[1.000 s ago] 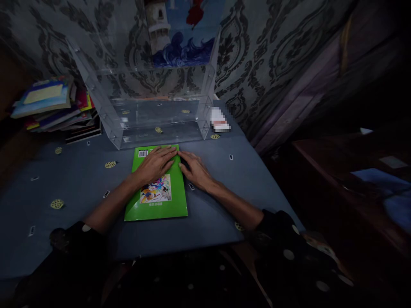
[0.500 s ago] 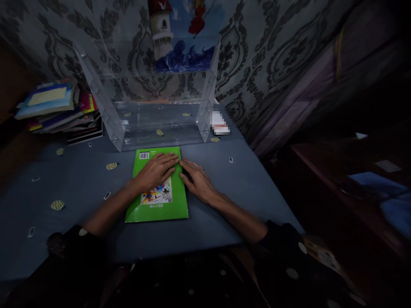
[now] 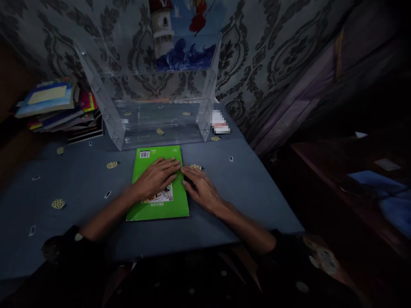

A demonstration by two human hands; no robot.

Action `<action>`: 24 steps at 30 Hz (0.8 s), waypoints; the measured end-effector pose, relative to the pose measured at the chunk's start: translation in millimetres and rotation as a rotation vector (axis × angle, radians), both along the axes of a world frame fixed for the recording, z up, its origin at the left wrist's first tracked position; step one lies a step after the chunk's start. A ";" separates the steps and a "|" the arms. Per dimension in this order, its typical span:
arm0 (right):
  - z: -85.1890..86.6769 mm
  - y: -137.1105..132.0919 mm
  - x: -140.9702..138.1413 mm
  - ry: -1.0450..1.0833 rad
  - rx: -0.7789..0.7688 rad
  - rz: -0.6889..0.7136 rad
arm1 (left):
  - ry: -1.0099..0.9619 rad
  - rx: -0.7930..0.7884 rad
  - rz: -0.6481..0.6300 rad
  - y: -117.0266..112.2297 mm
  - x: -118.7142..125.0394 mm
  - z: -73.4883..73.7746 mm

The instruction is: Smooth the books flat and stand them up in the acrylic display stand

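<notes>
The left hand [image 3: 156, 177] lies open, palm down on a green book [image 3: 175, 210], fingers extended side by side and gripping nothing. The right hand [image 3: 202, 190] is also ungripped, fingertips at the book's right edge, thumb slightly apart from the fingers. The book lies flat on a blue-grey tablecloth [image 3: 231, 214] with yellow pineapple-like prints. Just beyond it stands a clear rack [image 3: 107, 115], with a stack of books [image 3: 64, 111] to its left and a pixelated white item [image 3: 219, 122] beside its right panel. Behind, a picture [image 3: 186, 53] of a tower and waves hangs against patterned wallpaper [image 3: 257, 64]; a purplish curtain [image 3: 308, 96] falls at the right. The room is dim.
</notes>
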State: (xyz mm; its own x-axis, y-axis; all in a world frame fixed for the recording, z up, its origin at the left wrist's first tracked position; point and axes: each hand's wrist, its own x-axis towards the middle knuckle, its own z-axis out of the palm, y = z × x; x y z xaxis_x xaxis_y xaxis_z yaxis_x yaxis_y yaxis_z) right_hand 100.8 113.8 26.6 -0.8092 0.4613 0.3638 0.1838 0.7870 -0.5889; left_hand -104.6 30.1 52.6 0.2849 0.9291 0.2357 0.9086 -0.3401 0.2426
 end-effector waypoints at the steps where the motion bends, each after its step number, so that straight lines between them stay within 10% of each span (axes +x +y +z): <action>1: 0.7 -4.7 3.9 0.002 0.004 0.003 | -0.003 -0.006 -0.013 -4.4 2.6 1.5; 24: 6.4 -47.3 34.2 0.042 0.118 0.013 | 0.015 0.020 -0.058 -49.6 31.1 2.2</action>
